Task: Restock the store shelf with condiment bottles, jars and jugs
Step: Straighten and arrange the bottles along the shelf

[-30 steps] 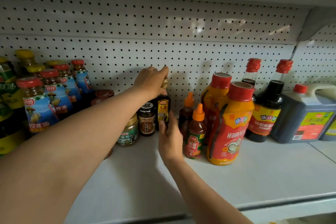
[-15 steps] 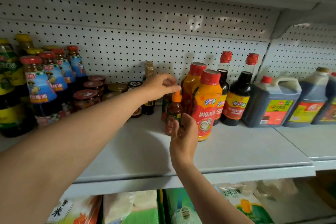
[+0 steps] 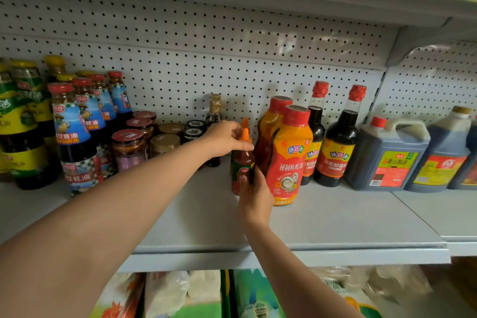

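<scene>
A small red chili sauce bottle with an orange nozzle stands on the grey shelf, just left of two big orange oyster sauce bottles. My left hand closes around its neck, thumb across the shoulder. My right hand holds its lower body from the front. A second orange nozzle pokes up right behind it; that bottle's body is hidden. A slim dark bottle with a gold cap stands at the back against the pegboard.
Blue-label sauce bottles and several jars crowd the left. Two red-capped dark bottles and dark jugs line the right. Bare shelf lies in front. Bagged goods fill the shelf below.
My left hand left the gold-capped bottle at the back and came down onto the small chili bottle's neck. My right hand shifted right to that bottle's base. The view pulled back.
</scene>
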`<move>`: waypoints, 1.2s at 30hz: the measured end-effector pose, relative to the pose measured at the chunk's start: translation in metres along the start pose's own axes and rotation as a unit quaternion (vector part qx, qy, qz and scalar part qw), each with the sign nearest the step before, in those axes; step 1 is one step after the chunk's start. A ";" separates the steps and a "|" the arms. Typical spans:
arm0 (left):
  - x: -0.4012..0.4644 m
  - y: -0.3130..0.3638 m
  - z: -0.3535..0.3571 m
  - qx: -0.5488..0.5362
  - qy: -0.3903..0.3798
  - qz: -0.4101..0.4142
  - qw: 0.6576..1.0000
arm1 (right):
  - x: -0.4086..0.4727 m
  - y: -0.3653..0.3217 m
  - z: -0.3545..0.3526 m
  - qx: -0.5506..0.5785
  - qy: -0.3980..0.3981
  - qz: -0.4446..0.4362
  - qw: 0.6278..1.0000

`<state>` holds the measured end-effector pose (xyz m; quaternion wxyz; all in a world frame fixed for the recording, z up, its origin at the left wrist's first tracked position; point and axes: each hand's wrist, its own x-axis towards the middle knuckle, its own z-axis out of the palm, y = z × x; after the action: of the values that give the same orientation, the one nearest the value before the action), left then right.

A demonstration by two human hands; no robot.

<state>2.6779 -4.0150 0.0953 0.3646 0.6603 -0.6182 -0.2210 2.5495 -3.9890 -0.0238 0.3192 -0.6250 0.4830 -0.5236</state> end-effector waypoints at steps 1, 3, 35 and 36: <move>0.000 -0.001 0.000 0.002 0.003 0.000 1.000 | 0.001 0.001 0.001 0.000 -0.012 0.002 1.000; 0.002 -0.005 0.002 0.004 0.013 0.003 1.000 | 0.005 0.002 0.003 0.008 -0.034 0.014 0.999; 0.019 -0.014 -0.007 -0.023 -0.064 0.005 0.998 | 0.009 0.010 0.005 0.010 -0.074 -0.002 0.997; 0.020 -0.016 -0.007 -0.021 -0.065 0.006 0.998 | 0.009 0.009 0.005 0.008 -0.076 0.000 0.997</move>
<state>2.6965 -4.0336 0.0914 0.3390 0.6327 -0.6399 -0.2744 2.5515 -4.0012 -0.0303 0.3604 -0.6605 0.4528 -0.4783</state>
